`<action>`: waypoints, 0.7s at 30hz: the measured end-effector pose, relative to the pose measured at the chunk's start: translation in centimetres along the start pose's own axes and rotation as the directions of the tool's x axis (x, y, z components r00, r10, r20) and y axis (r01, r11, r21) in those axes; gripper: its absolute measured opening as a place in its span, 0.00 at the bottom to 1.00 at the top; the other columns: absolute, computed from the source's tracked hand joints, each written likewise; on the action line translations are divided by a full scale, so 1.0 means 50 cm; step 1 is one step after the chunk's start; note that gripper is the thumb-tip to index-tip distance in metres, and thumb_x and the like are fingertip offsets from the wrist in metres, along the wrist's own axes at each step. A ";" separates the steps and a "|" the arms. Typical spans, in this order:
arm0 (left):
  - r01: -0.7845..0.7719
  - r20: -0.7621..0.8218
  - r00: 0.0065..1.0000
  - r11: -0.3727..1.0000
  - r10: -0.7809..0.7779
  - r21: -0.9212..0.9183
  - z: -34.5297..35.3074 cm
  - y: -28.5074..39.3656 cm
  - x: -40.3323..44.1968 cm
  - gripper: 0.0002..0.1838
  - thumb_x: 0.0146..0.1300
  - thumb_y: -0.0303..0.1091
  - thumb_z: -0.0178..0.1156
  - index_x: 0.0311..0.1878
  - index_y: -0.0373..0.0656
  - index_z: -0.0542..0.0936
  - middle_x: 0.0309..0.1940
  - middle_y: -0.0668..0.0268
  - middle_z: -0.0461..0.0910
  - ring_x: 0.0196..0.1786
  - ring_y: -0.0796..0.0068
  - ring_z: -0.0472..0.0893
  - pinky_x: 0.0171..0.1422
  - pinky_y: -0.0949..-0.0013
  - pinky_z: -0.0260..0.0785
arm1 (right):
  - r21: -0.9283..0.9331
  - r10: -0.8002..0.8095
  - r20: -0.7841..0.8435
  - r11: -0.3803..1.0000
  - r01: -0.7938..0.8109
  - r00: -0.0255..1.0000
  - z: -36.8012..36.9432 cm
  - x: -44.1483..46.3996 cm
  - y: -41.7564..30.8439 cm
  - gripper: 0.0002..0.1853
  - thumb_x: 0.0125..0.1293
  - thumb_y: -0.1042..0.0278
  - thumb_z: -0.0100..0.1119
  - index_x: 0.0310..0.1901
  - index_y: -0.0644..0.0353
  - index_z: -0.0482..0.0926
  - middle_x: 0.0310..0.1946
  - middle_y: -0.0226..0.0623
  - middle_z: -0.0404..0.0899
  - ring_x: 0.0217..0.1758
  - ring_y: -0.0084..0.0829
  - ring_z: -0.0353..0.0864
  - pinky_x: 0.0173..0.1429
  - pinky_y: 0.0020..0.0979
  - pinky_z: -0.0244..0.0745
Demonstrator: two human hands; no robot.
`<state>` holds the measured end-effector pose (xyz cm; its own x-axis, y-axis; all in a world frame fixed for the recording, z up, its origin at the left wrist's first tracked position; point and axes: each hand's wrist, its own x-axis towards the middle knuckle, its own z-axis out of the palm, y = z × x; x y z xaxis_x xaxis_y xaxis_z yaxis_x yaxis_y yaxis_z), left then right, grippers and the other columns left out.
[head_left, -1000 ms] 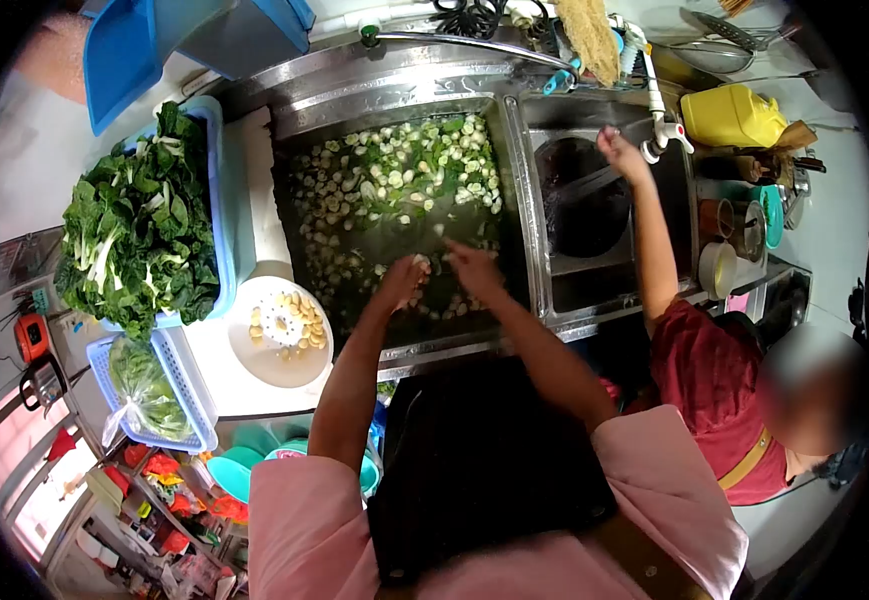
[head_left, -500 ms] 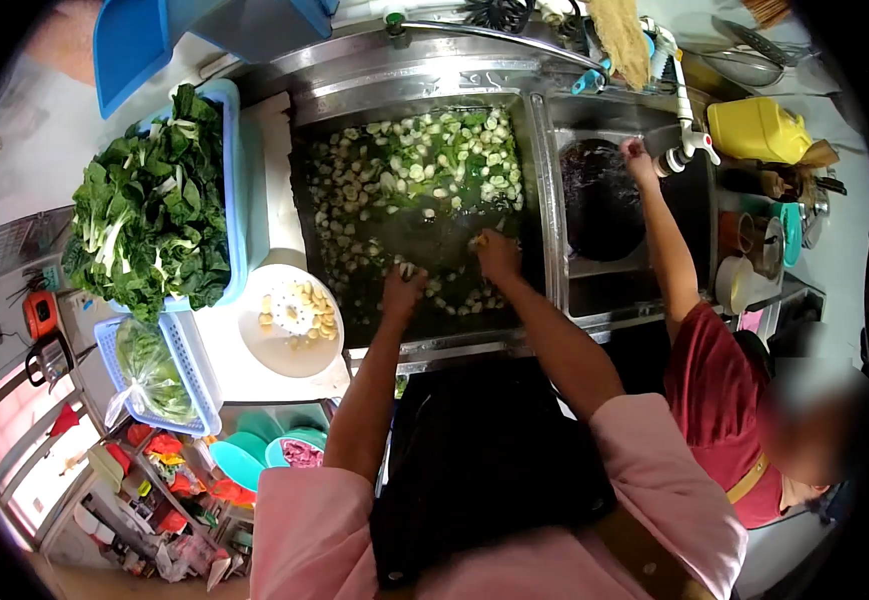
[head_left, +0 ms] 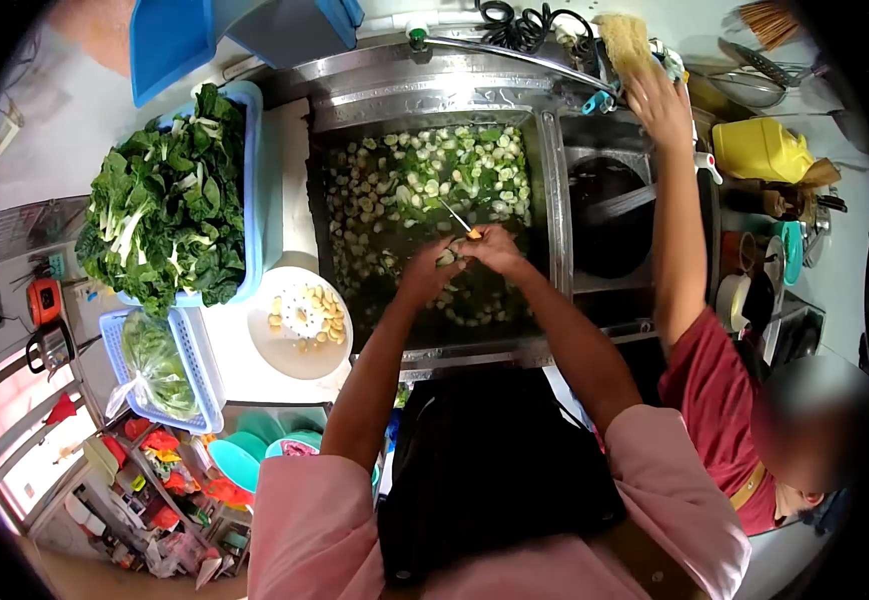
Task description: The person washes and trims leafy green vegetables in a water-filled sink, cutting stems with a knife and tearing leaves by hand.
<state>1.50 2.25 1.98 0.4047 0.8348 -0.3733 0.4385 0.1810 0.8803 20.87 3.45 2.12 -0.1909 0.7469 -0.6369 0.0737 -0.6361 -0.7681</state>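
Observation:
A steel sink basin (head_left: 551,210) full of water holds floating cut pale-green vegetable pieces (head_left: 474,165). Over its near part my left hand (head_left: 429,270) has its fingers closed around a small vegetable piece (head_left: 446,257). My right hand (head_left: 497,250) grips a small knife (head_left: 459,216) by its orange handle, the thin blade pointing up and left. Both hands are close together, fingertips nearly touching at the vegetable piece. Left of the basin, a white plate (head_left: 266,357) carries pale yellow pieces.
A co-worker's hand (head_left: 659,105) reaches to a beige cloth (head_left: 624,42) above the second basin (head_left: 609,280), where water runs. At left stand a blue basket (head_left: 254,200) of leafy greens and a smaller basket (head_left: 204,375) with bagged greens. A yellow jug (head_left: 762,150) is at right.
My hands have come together, and the knife now shows clearly in my right hand. The co-worker's hand has moved up from beside the tap to the cloth.

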 end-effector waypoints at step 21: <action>0.239 0.171 0.962 0.956 -0.210 -0.171 -0.006 -0.029 -0.032 0.16 0.69 0.40 0.58 0.51 0.39 0.77 0.40 0.65 0.79 0.39 0.71 0.73 0.46 0.61 0.69 | -0.556 -0.031 -0.059 0.831 -0.007 0.998 0.066 -0.169 0.004 0.29 0.76 0.41 0.41 0.69 0.52 0.65 0.48 0.46 0.83 0.50 0.51 0.82 0.53 0.50 0.74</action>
<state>-0.02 0.81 1.39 0.4348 0.6762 -0.5947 0.3791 0.4616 0.8020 19.29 -3.62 7.58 -0.1350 0.7762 -0.6159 0.6069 -0.4265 -0.6706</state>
